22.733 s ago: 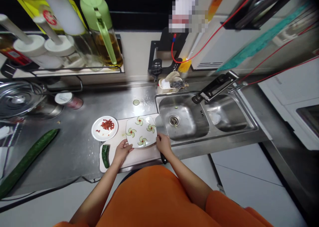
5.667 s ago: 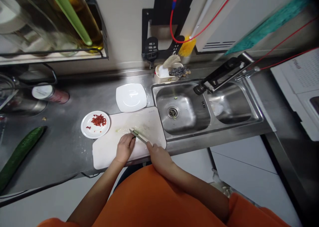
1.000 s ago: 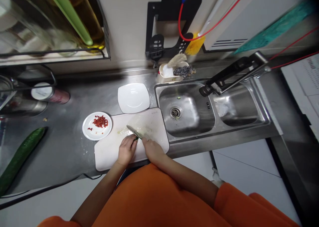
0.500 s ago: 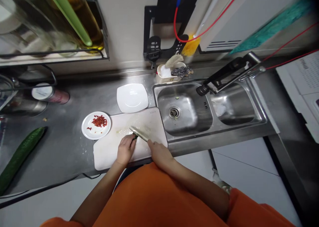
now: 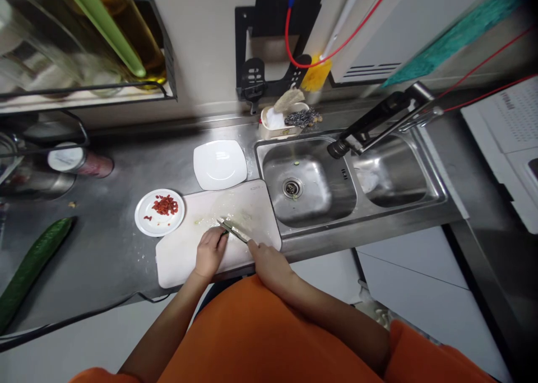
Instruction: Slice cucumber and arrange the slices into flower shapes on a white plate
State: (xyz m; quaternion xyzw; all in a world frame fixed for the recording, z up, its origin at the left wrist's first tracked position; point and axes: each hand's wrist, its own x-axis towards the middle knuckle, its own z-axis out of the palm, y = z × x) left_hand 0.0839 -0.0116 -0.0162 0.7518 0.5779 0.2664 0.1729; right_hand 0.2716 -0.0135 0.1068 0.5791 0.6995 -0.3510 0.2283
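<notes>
My right hand (image 5: 269,261) is closed round the handle of a knife (image 5: 233,230), whose blade points up and left over the white cutting board (image 5: 185,262). Just left of the blade, my left hand (image 5: 211,252) presses its fingers down on a small dark green piece of cucumber (image 5: 225,232), mostly hidden under the fingers. Wet traces and pale green bits lie on the board beyond the blade. Left of the board, a round white plate (image 5: 145,203) carries chopped red pieces (image 5: 165,205). Behind the board sits a square white plate (image 5: 219,164) with nothing on it.
A whole cucumber (image 5: 36,265) lies on the steel counter at the far left. To the right is a double sink (image 5: 311,187) with a black tap (image 5: 370,122) above it. A container of scrubbers (image 5: 286,130) stands behind the sink. A rack (image 5: 126,91) with bottles overhangs the upper left.
The knife blade has turned from lying tilted flat to standing more on edge, close to my left fingers. The whole view has shifted slightly; both hands stay over the board.
</notes>
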